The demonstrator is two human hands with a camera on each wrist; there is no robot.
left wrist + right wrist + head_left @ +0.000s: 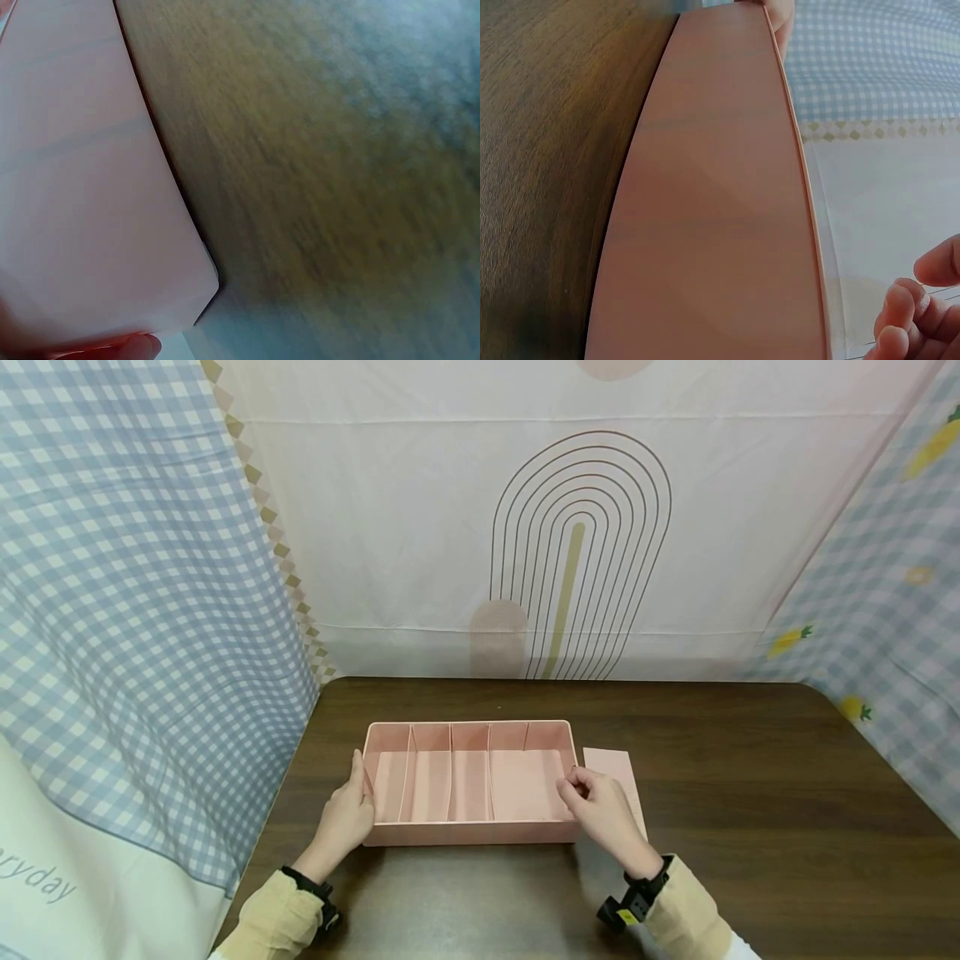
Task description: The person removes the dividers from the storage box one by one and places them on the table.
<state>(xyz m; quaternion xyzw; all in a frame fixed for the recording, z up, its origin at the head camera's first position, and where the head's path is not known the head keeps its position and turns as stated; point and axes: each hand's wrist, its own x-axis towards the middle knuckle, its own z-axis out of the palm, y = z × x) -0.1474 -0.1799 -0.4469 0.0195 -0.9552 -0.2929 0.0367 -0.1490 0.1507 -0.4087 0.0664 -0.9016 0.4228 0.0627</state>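
A long pink divider box stands on the table, its thin upright dividers splitting it into compartments. My left hand holds the box's left end, one finger pointing away along the outer wall. In the left wrist view a fingertip shows at the end of the box; most of that hand is hidden. Over the box's right rim hovers my right hand, fingers loosely curled, with nothing visible between them. In the right wrist view its fingers are above the rim. A flat pink panel lies partly under that hand.
The dark wooden table extends right of the box and in front of it. A white patterned cloth hangs behind, with blue checked cloth along the left side and more checked cloth on the right.
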